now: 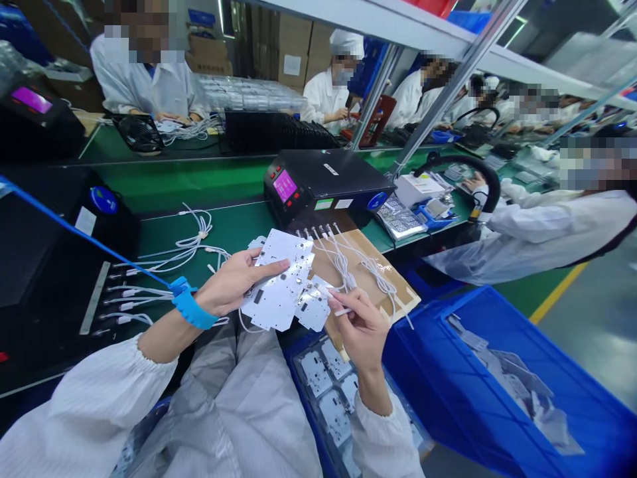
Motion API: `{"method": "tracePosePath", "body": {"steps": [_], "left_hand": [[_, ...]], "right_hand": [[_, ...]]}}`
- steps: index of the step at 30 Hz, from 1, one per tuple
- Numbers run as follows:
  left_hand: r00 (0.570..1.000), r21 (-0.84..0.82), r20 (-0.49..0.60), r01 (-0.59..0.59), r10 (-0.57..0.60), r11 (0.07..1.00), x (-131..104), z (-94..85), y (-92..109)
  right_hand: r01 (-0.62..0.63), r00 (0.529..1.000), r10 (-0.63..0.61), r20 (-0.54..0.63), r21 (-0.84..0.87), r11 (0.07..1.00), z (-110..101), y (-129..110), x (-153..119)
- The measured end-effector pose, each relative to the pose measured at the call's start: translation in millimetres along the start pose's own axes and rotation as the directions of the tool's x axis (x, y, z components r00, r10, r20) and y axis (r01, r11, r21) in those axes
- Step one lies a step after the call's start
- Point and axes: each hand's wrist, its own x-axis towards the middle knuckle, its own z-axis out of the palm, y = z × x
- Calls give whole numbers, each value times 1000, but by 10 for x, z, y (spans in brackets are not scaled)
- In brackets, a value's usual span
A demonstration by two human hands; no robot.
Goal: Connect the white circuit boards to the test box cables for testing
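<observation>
My left hand (pixel 243 277), with a blue strap on its wrist, grips a white circuit board panel (pixel 277 282), thumb pressed on its face. A smaller board section (pixel 313 304) extends at the panel's right side. Beside that section, my right hand (pixel 362 322) pinches a white cable plug (pixel 342 311) between thumb and fingers. Whether the plug touches the board, I cannot tell. Several white cables (pixel 343 265) lie behind my right hand on a brown board (pixel 398 282). Below my hands, a tray holds several similar white boards (pixel 331 415).
A black box with a pink screen (pixel 328 182) stands behind my hands. Another black unit (pixel 50 245) with plugged-in white cables (pixel 132 292) is at left. A blue bin (pixel 442 372) with clear plastic pieces stands at right. Co-workers sit across the bench and at right.
</observation>
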Motion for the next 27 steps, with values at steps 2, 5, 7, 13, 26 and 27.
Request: {"method": "tracePosePath", "body": {"steps": [2, 5, 7, 13, 26, 27], "left_hand": [[1000, -7, 13, -1, 2, 1000, 6, -15, -16], [1000, -13, 21, -4, 5, 1000, 21, -45, -39], [1000, -12, 23, -2, 2, 1000, 28, -58, -49], [1000, -15, 19, 6, -6, 1000, 30, -63, -57], [1000, 36, 4, 17, -17, 999, 71, -106, -76], [1000, 36, 9, 15, -16, 999, 71, -109, -77]], "right_hand": [[14, 1000, -14, 3, -8, 1000, 22, -9, 5], [29, 999, -29, 13, -15, 999, 38, -3, 12], [40, 999, -39, 15, -18, 999, 45, 7, 16], [57, 997, -56, 50, -15, 998, 58, 5, 24], [56, 996, -52, 68, -54, 997, 42, 16, 25], [55, 996, -51, 70, -58, 997, 38, 18, 22]]}}
